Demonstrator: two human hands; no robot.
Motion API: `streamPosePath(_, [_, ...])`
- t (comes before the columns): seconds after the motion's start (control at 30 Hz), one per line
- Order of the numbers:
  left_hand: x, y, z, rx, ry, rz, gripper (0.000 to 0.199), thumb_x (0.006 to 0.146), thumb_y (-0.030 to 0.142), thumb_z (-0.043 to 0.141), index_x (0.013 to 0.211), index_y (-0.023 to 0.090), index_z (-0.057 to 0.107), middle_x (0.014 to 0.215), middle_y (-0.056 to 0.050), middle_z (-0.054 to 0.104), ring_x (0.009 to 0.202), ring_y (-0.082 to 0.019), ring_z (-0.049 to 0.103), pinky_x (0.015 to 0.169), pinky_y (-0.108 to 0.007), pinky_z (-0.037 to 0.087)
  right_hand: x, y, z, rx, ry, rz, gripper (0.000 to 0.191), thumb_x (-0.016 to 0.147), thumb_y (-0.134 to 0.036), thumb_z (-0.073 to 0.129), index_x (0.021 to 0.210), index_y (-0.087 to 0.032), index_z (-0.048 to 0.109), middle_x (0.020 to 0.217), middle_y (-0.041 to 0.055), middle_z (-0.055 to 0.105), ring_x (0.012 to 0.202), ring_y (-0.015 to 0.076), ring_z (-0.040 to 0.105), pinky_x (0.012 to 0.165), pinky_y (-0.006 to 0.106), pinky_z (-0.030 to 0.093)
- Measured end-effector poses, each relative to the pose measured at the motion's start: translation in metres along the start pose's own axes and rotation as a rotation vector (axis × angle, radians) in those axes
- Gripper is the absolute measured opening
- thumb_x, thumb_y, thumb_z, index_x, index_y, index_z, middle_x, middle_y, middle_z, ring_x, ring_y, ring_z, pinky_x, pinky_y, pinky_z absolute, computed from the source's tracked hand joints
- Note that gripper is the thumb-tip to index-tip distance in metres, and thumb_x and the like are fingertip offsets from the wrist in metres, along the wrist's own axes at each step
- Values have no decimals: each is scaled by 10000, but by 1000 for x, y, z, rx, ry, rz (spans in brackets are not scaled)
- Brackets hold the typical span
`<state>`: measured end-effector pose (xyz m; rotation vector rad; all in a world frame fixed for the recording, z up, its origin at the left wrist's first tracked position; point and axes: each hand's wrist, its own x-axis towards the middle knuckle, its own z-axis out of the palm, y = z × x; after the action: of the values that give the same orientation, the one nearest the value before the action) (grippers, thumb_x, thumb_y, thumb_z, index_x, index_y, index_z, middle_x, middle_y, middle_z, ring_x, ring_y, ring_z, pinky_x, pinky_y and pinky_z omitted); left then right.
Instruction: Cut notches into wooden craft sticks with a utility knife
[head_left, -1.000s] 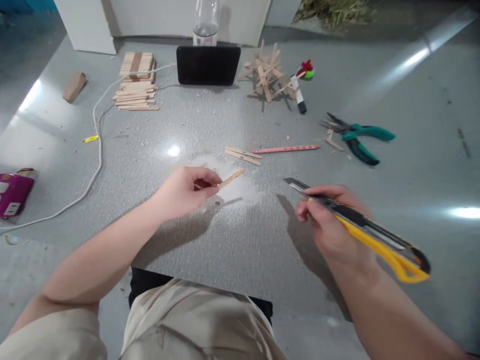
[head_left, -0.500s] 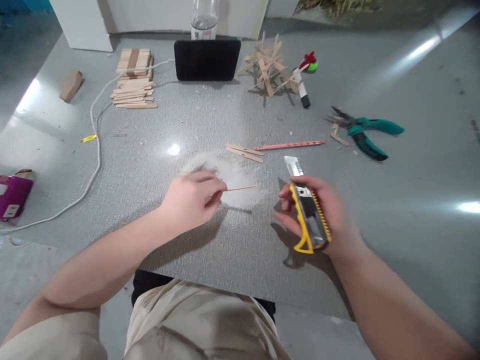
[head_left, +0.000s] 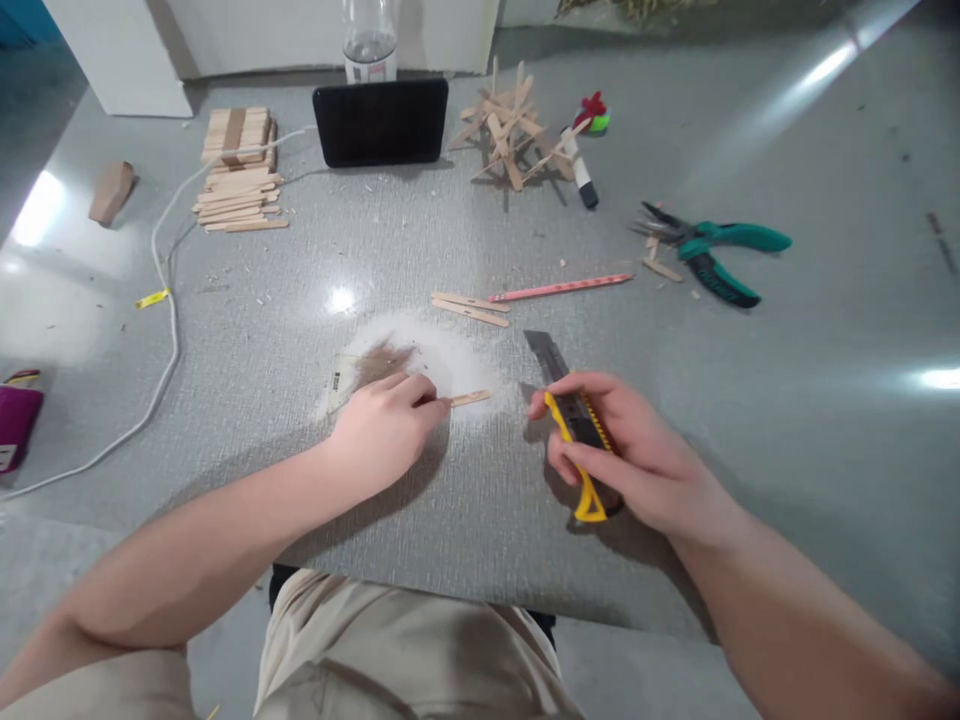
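Observation:
Between the fingers of my left hand (head_left: 386, 430) is a wooden craft stick (head_left: 471, 398); its free end points right, and the rest is hidden by the fingers. That hand rests at a pale, dusty patch (head_left: 442, 350) on the grey table. My right hand (head_left: 630, 450) is wrapped round a yellow and black utility knife (head_left: 577, 425), its blade (head_left: 546, 352) out and pointing away to the upper left. A gap separates the blade from the held stick. Just beyond lie two marked craft sticks (head_left: 472, 310) and a pink pencil (head_left: 562, 288).
Green-handled pliers (head_left: 712, 250) lie at the right. Behind are a tangle of joined sticks (head_left: 514, 130), a white marker (head_left: 579, 170) and a propped black phone (head_left: 381, 122). Stacked sticks (head_left: 238, 195) and a white cable (head_left: 174, 340) are on the left.
The held stick has turned from edge-on to showing its flat face and is lower, nearer the table. My right hand has tightened round the knife and moved left; the blade has turned.

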<state>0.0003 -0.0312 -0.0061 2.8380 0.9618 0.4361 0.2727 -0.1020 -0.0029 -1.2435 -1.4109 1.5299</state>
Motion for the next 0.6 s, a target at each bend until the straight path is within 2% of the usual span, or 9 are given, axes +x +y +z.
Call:
streamPosePath(0.13, [-1, -1, -1, -63, -11, -36, 266, 937, 127, 484, 927, 196, 740, 871, -38, 690, 730, -141, 604, 647, -265, 476, -4, 0, 0, -519, 12, -80, 560, 946, -292, 529, 1442, -287, 270, 1207, 105, 655, 999, 248, 681, 866, 432, 550])
streamPosePath(0.17, [0, -2, -1, -77, -11, -36, 268, 931, 118, 488, 923, 202, 742, 876, -33, 695, 733, -142, 606, 654, -268, 478, -6, -1, -1, -608, 5, -96, 548, 945, -295, 531, 1435, -277, 286, 1192, 101, 677, 1010, 251, 687, 858, 414, 554])
streamPosePath(0.27, [1, -6, -2, -113, -2, -30, 246, 949, 153, 511, 914, 220, 746, 895, -18, 709, 757, -144, 618, 702, -286, 496, -10, -8, -4, -808, -4, -163, 387, 957, -291, 524, 1337, -296, 452, 1106, 56, 722, 870, 216, 723, 697, 316, 571])
streamPosePath(0.33, [3, -9, -3, -121, 16, -44, 227, 965, 214, 534, 895, 213, 750, 917, -34, 708, 791, -155, 626, 739, -307, 508, -12, -12, -6, -894, 16, -256, 357, 958, -281, 533, 1313, -315, 518, 1106, 44, 727, 884, 216, 729, 713, 309, 580])
streamPosePath(0.43, [4, -16, -2, -125, 27, -51, 245, 953, 191, 535, 847, 202, 756, 916, -50, 699, 778, -150, 626, 707, -297, 511, -14, -15, -6, -949, 43, -352, 416, 966, -247, 518, 1375, -318, 507, 1134, 48, 728, 934, 220, 733, 747, 311, 589])
streamPosePath(0.5, [5, -20, -1, -136, 15, -22, 285, 938, 127, 499, 844, 203, 757, 902, -42, 700, 752, -135, 625, 669, -271, 509, -14, -15, -5, -980, 32, -371, 455, 966, -231, 519, 1413, -305, 483, 1120, 43, 738, 899, 207, 741, 712, 296, 586])
streamPosePath(0.6, [7, -24, 0, -143, -7, 37, 324, 936, 82, 453, 903, 200, 753, 947, -37, 716, 789, -130, 646, 700, -257, 533, -13, -13, -3, -1001, -3, -383, 444, 967, -223, 514, 1405, -288, 493, 1109, 28, 743, 855, 185, 745, 673, 279, 576])
